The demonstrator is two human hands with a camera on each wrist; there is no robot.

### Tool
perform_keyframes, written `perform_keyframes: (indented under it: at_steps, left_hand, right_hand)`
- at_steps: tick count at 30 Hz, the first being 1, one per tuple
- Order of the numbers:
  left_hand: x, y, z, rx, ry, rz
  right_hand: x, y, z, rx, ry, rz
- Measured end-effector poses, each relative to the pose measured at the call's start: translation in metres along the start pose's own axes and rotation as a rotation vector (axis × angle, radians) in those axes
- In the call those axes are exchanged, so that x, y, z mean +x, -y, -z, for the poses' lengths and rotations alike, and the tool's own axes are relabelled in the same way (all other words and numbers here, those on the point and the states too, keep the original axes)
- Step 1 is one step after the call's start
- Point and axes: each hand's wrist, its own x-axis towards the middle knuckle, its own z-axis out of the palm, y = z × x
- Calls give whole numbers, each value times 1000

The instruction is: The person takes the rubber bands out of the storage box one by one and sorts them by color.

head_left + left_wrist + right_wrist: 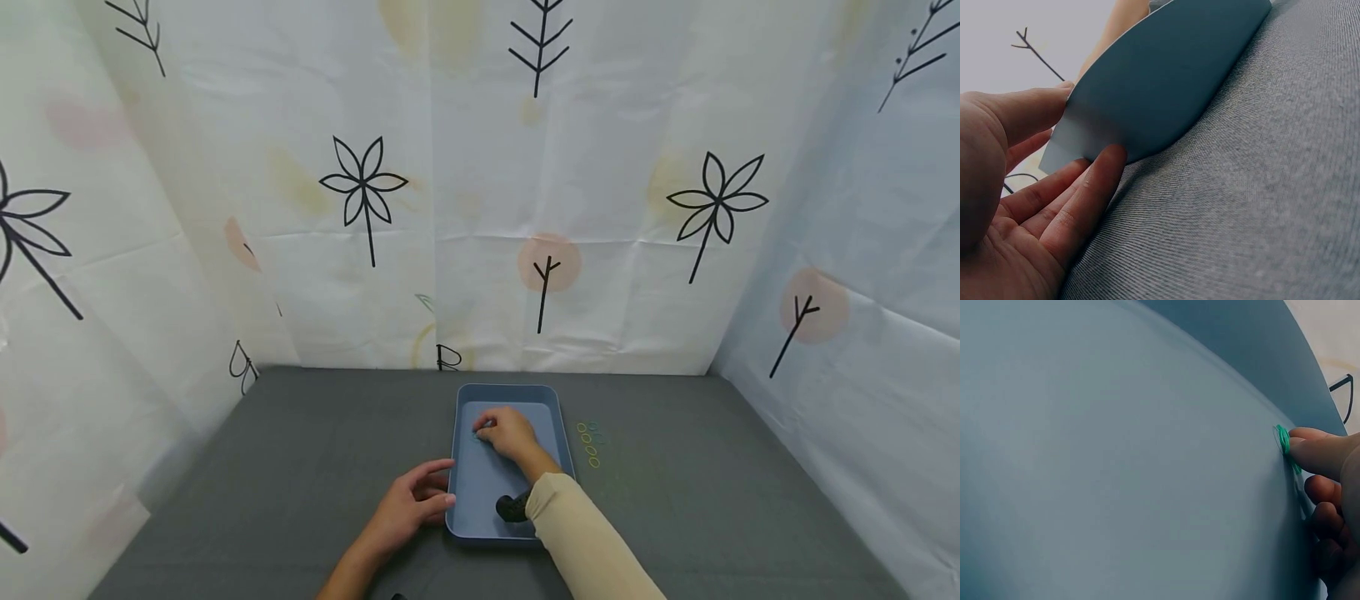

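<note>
A blue-grey rectangular tray (480, 521) lies on the grey cloth. My right hand (508, 432) is over its far left part, pinching a thin green ring-shaped band (1283, 439) between thumb and finger. The band is close to the tray floor in the right wrist view; whether it touches cannot be told. In the left wrist view, my left hand (1047, 206) rests its fingertips against the tray's outer side wall, with the fingers fairly straight. From the head view, that same hand (405, 508) is beside the tray's near left side.
Several thin yellow rings (587, 437) lie on the grey cloth (675, 467) just right of the tray, with fainter green ones (595, 429) beside them. Patterned white sheets (622, 317) rise behind and at both sides. A black device (513, 507) sits at my right wrist.
</note>
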Motion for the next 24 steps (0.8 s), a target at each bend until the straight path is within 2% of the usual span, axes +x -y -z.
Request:
perform_keyframes:
  at_steps: [12, 24]
  left_hand:
    - [1, 3, 0, -9, 3, -22]
    - [1, 2, 0, 0, -1, -17]
  right_hand:
    - [-2, 1, 4, -2, 4, 2]
    - [-2, -1, 7, 103, 14, -7]
